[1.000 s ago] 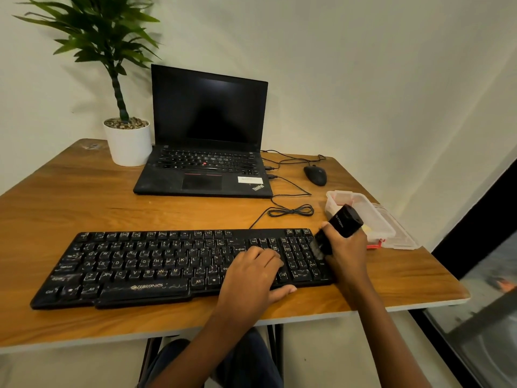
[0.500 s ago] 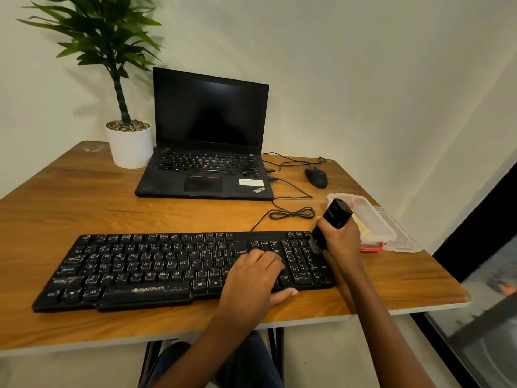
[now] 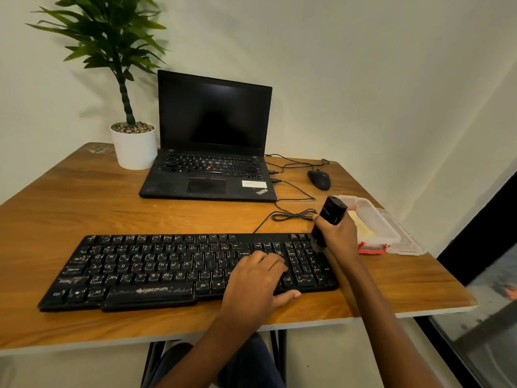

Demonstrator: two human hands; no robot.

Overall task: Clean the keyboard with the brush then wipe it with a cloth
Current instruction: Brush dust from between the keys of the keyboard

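The right hand (image 3: 340,238) gripped the brush (image 3: 331,212) at the keyboard's (image 3: 167,264) right end, the left hand (image 3: 254,278) flat on its keys; a hard stroke risked snagging the cable (image 3: 293,215)

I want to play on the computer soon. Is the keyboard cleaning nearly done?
Not nearly. Nothing looks finished: the Zebronics keyboard shows pale smudges on its keys. Right now the right hand grips the black brush, bristles at the number-pad corner, while the left hand rests on the keys. Left: more brushing, then wiping. No cloth is out; something yellow lies in the clear plastic box.
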